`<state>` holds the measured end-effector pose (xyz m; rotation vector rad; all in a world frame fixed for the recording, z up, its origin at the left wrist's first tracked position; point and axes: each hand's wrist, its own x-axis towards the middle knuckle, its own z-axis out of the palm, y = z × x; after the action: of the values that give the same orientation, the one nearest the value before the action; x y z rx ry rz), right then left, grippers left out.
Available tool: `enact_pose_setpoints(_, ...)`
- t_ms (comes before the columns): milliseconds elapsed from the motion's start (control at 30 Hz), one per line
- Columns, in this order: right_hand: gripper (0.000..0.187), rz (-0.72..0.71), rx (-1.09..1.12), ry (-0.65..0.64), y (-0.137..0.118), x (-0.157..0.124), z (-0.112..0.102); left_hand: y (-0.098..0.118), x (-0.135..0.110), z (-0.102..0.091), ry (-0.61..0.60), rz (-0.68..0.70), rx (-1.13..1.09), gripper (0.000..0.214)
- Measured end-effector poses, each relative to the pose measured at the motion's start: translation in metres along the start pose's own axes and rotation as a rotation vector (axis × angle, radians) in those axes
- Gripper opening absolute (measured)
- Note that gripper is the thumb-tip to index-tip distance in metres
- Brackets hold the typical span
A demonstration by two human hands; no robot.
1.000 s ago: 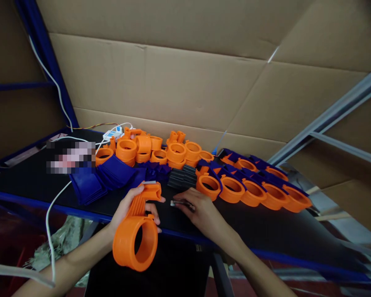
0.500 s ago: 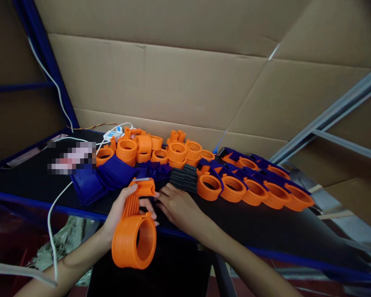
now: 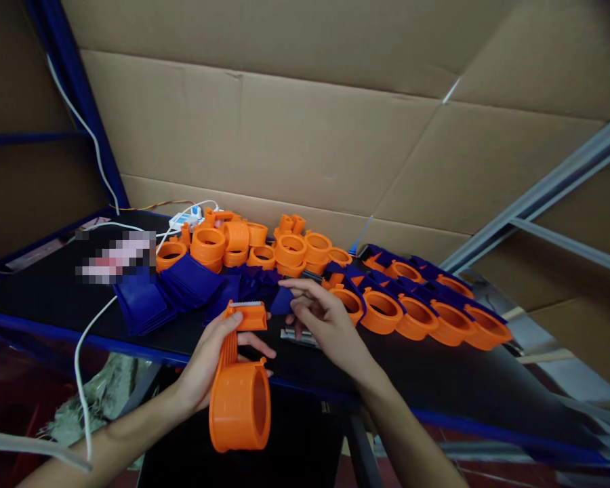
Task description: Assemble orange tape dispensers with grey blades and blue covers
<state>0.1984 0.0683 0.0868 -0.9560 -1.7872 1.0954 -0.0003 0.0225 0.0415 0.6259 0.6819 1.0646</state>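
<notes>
An orange tape dispenser (image 3: 240,410) is in my left hand (image 3: 203,366), its round hub hanging down. The thumb presses near the toothed metal edge (image 3: 247,303) at the top, with the other fingers behind the handle. To the right, my right hand (image 3: 330,325) is bent above the table, fingers drawn together on a small flat blue piece (image 3: 282,301). Part of its grip is hidden. Beneath the fingers lies a greyish strip-like piece (image 3: 297,336). The right hand covers most of the black ribbed pieces behind it.
Stacked orange dispenser parts (image 3: 291,249) stand at the back. Flat blue sheets (image 3: 145,301) lie on the left of the black table (image 3: 411,379). Rows of orange dispensers with blue pieces (image 3: 419,315) fill the right. A white cable (image 3: 81,366) hangs over the front-left edge.
My right hand has risen and moved right, and a blue piece now shows at its fingers. My left hand has shifted slightly right with the tape dispenser, turning it a little.
</notes>
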Motion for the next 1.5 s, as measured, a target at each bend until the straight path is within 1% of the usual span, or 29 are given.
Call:
enact_pose_setpoints(67,0.036,0.021,0.084,-0.037,-0.003,-0.003,0.003,-0.001,0.000,0.002,-0.011,0.002,-0.028,0.045)
enact_pose_setpoints(133,0.039,-0.001,0.076,-0.030,-0.001,-0.006,0.006,-0.002,-0.001,0.003,-0.016,0.013,-0.087,0.044)
enact_pose_setpoints(267,0.039,-0.094,-0.148,-0.005,0.005,-0.011,0.013,-0.003,0.000,0.003,-0.012,0.028,-0.172,0.045)
enact_pose_setpoints(400,0.045,-0.176,-0.327,-0.009,0.006,-0.013,0.011,-0.002,0.001,0.001,0.015,0.047,-0.188,0.046)
enact_pose_setpoints(533,0.049,-0.175,-0.421,-0.110,0.003,-0.014,0.002,-0.001,0.000,0.004,0.028,0.050,-0.134,0.045)
enact_pose_setpoints(600,0.050,-0.150,-0.455,-0.131,0.003,-0.014,-0.004,-0.002,-0.001,0.006,0.021,0.047,-0.095,0.043)
enact_pose_setpoints(767,0.046,-0.065,-0.475,-0.113,0.003,-0.016,-0.014,-0.005,-0.001,0.007,-0.017,0.049,-0.057,0.040)
enact_pose_setpoints(867,0.044,-0.066,-0.592,-0.069,0.002,-0.013,-0.016,-0.004,-0.001,0.007,0.006,0.101,-0.040,0.036)
enact_pose_setpoints(967,0.040,-0.119,-0.776,-0.088,0.005,-0.007,-0.012,-0.003,-0.001,0.008,0.036,0.119,-0.015,0.034)
enact_pose_setpoints(1067,0.041,-0.147,-0.907,-0.160,0.012,0.001,-0.001,-0.004,-0.002,0.010,0.008,0.095,0.031,0.038)
enact_pose_setpoints(1133,0.043,-0.154,-0.972,-0.182,0.015,0.004,0.004,-0.006,-0.003,0.011,-0.012,0.082,0.054,0.040)
enact_pose_setpoints(1233,0.040,-0.181,-1.041,-0.133,0.018,0.009,0.001,-0.007,-0.003,0.010,-0.024,0.073,0.071,0.040)
enact_pose_setpoints(1367,0.030,-0.163,-1.200,0.005,0.020,0.019,-0.019,-0.008,-0.001,0.007,-0.028,0.071,0.080,0.037)
enact_pose_setpoints(1433,0.027,-0.135,-1.279,0.008,0.023,0.025,-0.027,-0.008,0.000,0.007,-0.033,0.067,0.086,0.036)
enact_pose_setpoints(1500,0.023,-0.117,-1.324,-0.017,0.026,0.030,-0.030,-0.008,0.001,0.007,-0.037,0.064,0.091,0.036)
